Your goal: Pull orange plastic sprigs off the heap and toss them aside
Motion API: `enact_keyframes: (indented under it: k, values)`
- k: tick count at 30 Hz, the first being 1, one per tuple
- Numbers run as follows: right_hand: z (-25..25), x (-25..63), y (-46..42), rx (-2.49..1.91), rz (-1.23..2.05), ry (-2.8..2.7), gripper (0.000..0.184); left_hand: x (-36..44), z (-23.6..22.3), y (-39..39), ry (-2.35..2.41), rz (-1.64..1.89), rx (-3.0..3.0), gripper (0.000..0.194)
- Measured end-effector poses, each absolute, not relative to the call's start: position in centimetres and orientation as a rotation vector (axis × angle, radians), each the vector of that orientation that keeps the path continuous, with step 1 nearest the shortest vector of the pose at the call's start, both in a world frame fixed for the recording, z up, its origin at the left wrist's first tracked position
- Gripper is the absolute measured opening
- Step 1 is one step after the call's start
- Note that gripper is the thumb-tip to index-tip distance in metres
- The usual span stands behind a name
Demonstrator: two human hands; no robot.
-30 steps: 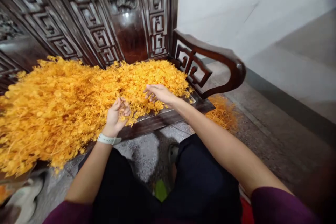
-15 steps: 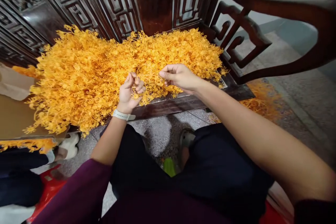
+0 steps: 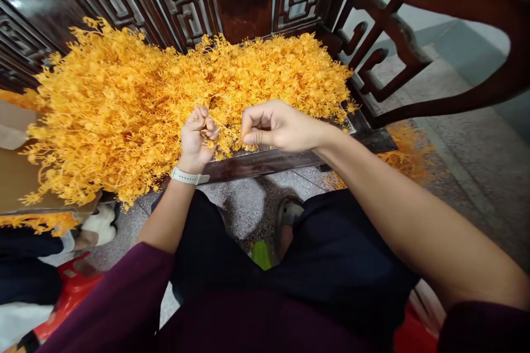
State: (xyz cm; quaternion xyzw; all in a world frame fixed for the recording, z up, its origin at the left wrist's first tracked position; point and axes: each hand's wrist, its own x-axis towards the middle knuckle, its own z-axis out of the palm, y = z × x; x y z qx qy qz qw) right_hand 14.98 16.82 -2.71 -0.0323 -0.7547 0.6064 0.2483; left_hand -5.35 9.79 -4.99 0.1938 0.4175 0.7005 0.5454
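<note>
Your left hand (image 3: 195, 140) is curled up and pinches a thin orange sprig (image 3: 213, 126). Your right hand (image 3: 275, 126) is curled too, with finger and thumb close, but you cannot tell if it holds anything. Both hands are at the front of a big pile of orange sprigs (image 3: 124, 99) on a dark carved wooden bench (image 3: 265, 165).

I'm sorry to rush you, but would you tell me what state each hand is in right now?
Left hand: closed, holding a thin orange sprig.
Right hand: closed in a pinch; cannot tell whether it holds anything.
</note>
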Motion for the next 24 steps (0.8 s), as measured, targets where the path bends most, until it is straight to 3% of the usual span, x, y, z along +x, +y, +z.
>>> enact_keyframes:
  k: [7, 10, 13, 19, 24]
  values:
    - [1.5, 18.4, 15.5, 0.11, 1.869, -2.133, 0.017, -10.7, -3.5, 9.5, 0.904, 2.021, 0.543, 0.039]
    - [3.1, 20.3, 14.7, 0.289, 2.075, -2.226, 0.018, -11.7, -3.2, 9.4, 0.885, 1.968, 0.636, 0.043]
    - [2.9, 20.1, 15.1, 0.494, 2.262, -2.061, 0.023, -10.9, -4.0, 9.5, 0.859, 1.83, 0.695, 0.034]
    - [-0.2, 16.5, 19.4, -0.537, 1.877, -0.576, 0.01, -8.8, -5.3, 10.0, 0.793, 1.677, 0.653, 0.014]
    - [-3.5, 15.3, 18.3, -0.96, 1.926, -0.82, 0.009, -6.1, -5.3, 9.0, 0.702, 1.533, 0.56, 0.018]
